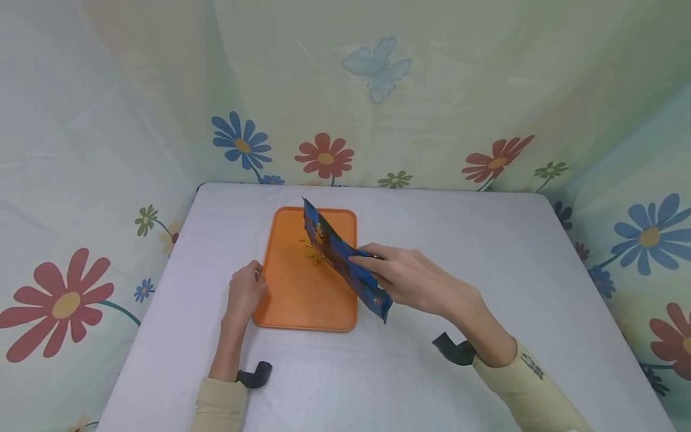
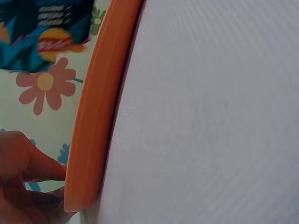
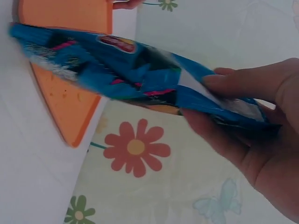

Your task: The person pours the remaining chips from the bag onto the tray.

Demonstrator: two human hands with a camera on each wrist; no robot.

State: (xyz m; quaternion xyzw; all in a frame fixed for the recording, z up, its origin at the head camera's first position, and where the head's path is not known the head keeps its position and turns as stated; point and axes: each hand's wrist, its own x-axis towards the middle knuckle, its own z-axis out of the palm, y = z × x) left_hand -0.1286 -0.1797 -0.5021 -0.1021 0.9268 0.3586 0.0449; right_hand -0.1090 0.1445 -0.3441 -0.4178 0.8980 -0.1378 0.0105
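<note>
Glossy, crinkled foil-like plastic on the blue snack bag point(image 1: 345, 264), smooth matt plastic on the orange tray point(image 1: 302, 294), finely woven matt cloth over the table point(image 1: 486, 252), thin, faintly shiny flower-printed sheeting behind point(image 1: 432, 120).

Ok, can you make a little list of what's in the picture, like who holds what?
Right hand: grips the blue snack bag, tilted over the tray
Left hand: holds the left edge of the orange tray
On the tray: a small pile of yellow snack pieces under the bag's mouth
Table: white, the tray lies flat on it
Behind: flowered curtain
</note>
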